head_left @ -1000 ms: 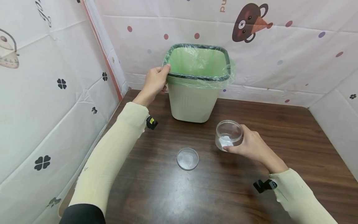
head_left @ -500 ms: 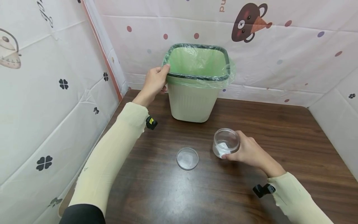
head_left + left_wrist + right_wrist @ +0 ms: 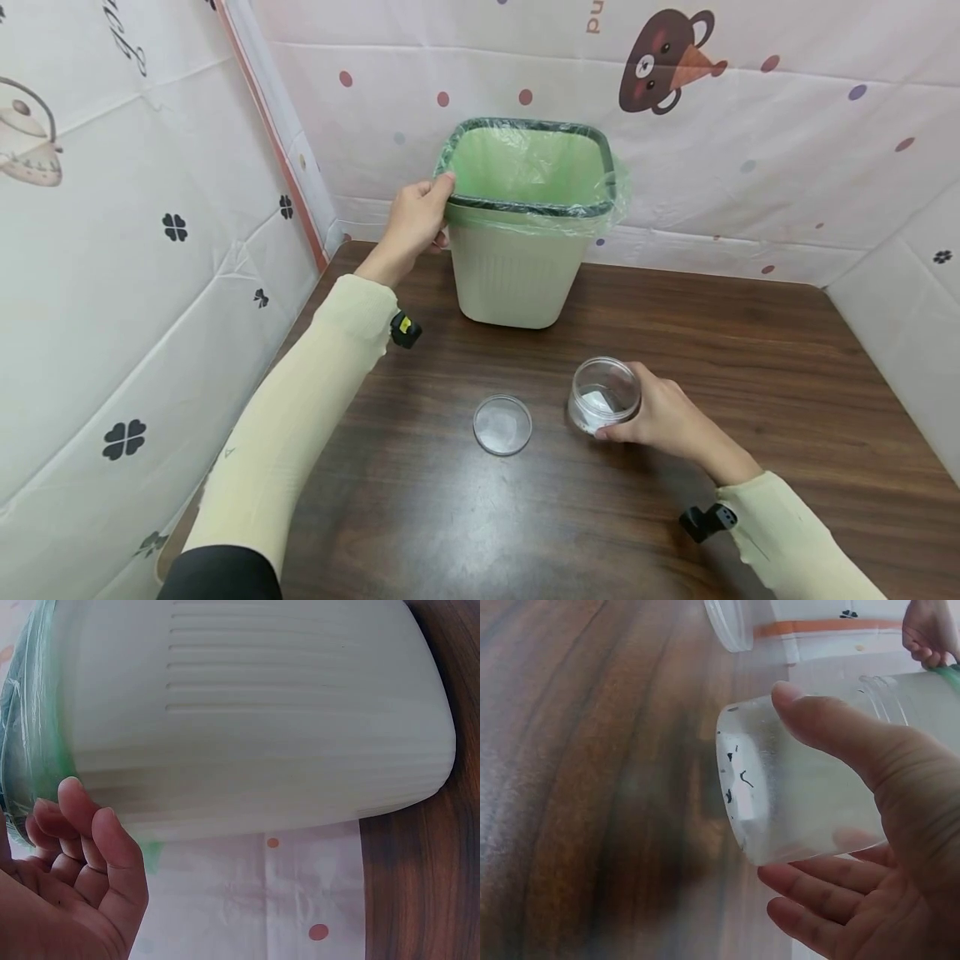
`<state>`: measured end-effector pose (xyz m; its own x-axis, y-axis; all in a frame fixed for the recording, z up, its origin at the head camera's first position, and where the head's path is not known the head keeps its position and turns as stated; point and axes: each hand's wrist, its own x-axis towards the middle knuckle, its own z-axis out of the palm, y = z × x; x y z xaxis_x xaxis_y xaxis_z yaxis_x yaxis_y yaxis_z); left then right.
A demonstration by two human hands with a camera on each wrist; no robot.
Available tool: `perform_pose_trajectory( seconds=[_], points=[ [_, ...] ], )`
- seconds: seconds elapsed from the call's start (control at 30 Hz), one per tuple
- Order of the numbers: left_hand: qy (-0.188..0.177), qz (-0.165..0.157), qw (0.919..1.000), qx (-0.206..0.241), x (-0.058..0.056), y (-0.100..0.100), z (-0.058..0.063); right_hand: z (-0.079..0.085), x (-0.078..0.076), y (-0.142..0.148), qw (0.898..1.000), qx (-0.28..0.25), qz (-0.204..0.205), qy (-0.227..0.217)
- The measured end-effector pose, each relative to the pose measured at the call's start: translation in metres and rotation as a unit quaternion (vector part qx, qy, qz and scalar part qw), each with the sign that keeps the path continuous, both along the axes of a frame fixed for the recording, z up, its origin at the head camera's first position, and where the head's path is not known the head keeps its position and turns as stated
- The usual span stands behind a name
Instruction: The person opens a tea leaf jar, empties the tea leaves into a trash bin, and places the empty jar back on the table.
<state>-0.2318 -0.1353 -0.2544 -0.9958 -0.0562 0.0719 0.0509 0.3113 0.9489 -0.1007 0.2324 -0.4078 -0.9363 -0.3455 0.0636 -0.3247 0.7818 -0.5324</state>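
A pale green trash bin [image 3: 517,275] with a dark rim and a clear liner stands at the back of the table. At its left corner, my left hand [image 3: 416,218] grips the rim, thumb on top; the fingers [image 3: 120,862] curl below the rim in the left wrist view. My right hand [image 3: 667,417] holds a clear, lidless jar [image 3: 603,396] from the right side, thumb in front. Something white with small dark marks shows at the jar's bottom [image 3: 742,784]. Whether the jar touches the table, I cannot tell. A round clear lid [image 3: 502,425] lies left of it.
The brown wooden table [image 3: 420,517] runs up to a printed sheet [image 3: 750,167] behind the bin. Another patterned sheet [image 3: 180,333] hangs along the left side. Cream sleeves cover both forearms, each with a small black camera.
My right hand has brought the jar down and nearer to me, slightly left, towards the lid's level. The left hand keeps its grip on the bin's rim; the bin and lid stay put.
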Motion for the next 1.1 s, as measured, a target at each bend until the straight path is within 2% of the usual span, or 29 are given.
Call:
perform_pose_trajectory(
  seconds=[0.27, 0.43, 0.5, 0.6, 0.73, 0.9, 1.1],
  points=[
    [-0.010, 0.000, 0.9999, -0.006, -0.001, 0.001, -0.001, -0.006, 0.005, -0.001, 1.000, -0.010, 0.004, 0.009],
    [-0.042, 0.003, 0.9991, 0.003, -0.002, 0.002, -0.006, -0.013, 0.008, 0.002, 1.000, -0.020, 0.001, 0.018],
    [-0.052, 0.007, 0.9986, 0.007, -0.001, 0.001, -0.008, -0.015, 0.008, 0.003, 1.000, -0.028, 0.000, 0.015],
    [-0.048, 0.010, 0.9988, 0.008, 0.000, 0.001, -0.011, -0.015, 0.008, 0.006, 0.999, -0.040, 0.005, 0.003],
    [-0.032, 0.015, 0.9994, -0.005, 0.001, 0.002, -0.014, -0.008, 0.009, 0.010, 0.999, -0.044, 0.022, -0.014],
    [0.007, 0.035, 0.9982, -0.048, 0.006, -0.001, -0.021, 0.007, 0.007, 0.013, 0.998, -0.049, 0.038, -0.016],
    [0.079, 0.068, 0.9887, -0.108, 0.020, -0.004, -0.030, 0.028, 0.002, 0.016, 0.999, -0.044, 0.027, -0.004]
  ],
)
